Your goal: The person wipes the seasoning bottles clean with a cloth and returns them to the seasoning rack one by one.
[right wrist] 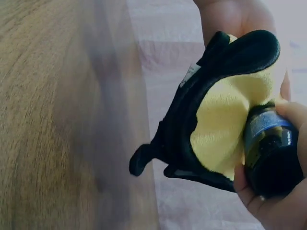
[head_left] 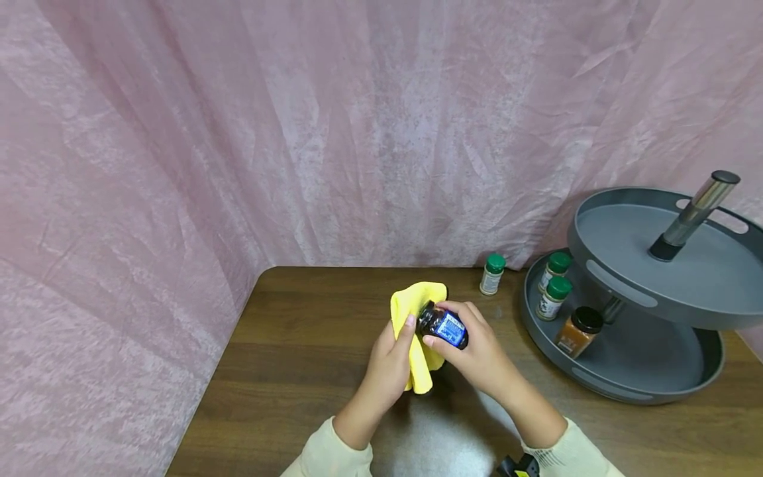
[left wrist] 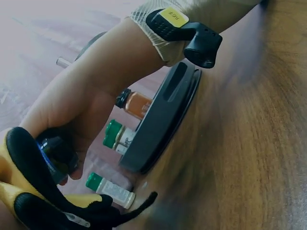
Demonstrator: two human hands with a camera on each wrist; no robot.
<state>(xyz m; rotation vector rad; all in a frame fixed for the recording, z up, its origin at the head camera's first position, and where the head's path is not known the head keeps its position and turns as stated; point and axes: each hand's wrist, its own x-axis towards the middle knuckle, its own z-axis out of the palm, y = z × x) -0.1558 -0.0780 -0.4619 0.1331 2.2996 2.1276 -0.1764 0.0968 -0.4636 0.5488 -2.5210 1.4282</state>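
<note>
In the head view my left hand (head_left: 384, 364) grips a yellow cloth (head_left: 419, 297), its thumb pressed on the front. A dark bottle with a blue label (head_left: 451, 329) lies tilted in the fingers of my right hand (head_left: 483, 351), its neck end against the cloth. Black trim and a small white tag edge the cloth (right wrist: 220, 120) in the right wrist view, where the bottle (right wrist: 271, 139) touches its yellow face. From the left wrist, the cloth partly covers the bottle (left wrist: 60, 155). Both hands are above the wooden table.
A grey two-tier round tray (head_left: 620, 391) stands at the right; its lower tier holds two green-capped bottles (head_left: 550, 306) and a black-lidded orange-brown jar (head_left: 577, 334). Another green-capped bottle (head_left: 491, 281) stands near the table's (head_left: 286, 344) back edge. A pink curtain (head_left: 369, 132) hangs behind.
</note>
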